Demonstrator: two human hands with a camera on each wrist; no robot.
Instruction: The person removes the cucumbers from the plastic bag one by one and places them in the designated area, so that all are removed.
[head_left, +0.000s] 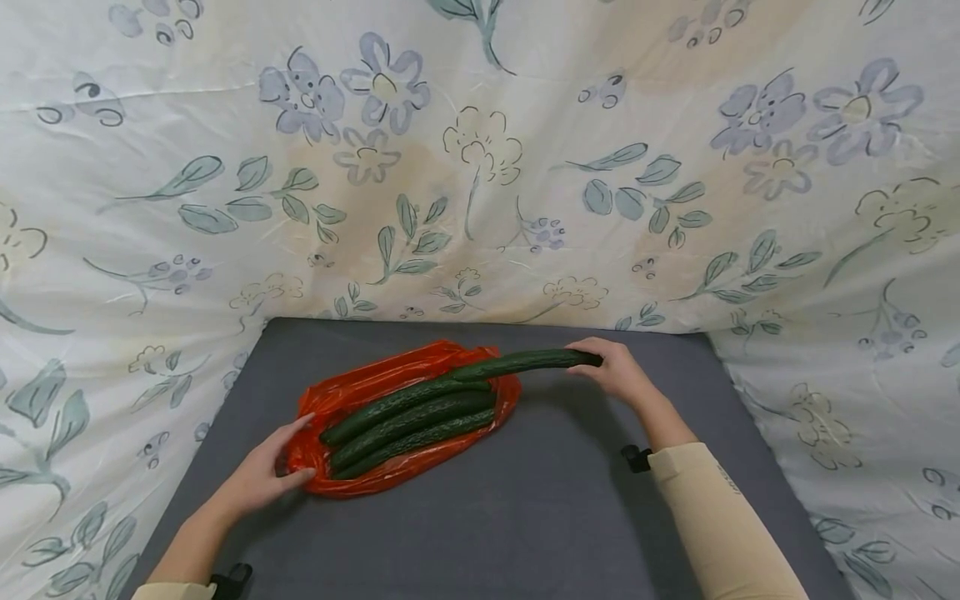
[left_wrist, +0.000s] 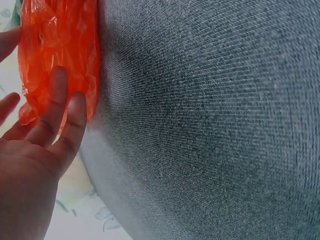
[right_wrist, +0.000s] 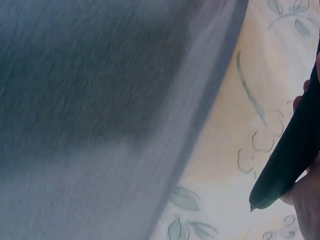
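Cucumbers (head_left: 412, 423) shared the grey table (head_left: 540, 517) with an open red plastic bag (head_left: 390, 367): three lay side by side inside it, while a fourth cucumber (head_left: 525, 361) reached from over them past the bag's right rim. Thin and slack, the bag could have dragged or torn had that cucumber snagged it, since the left hand (head_left: 262, 467) merely touched the bag with spread fingers. The right hand (head_left: 617, 372) grasped the fourth near one end, so its lopsided weight might have twisted it loose.
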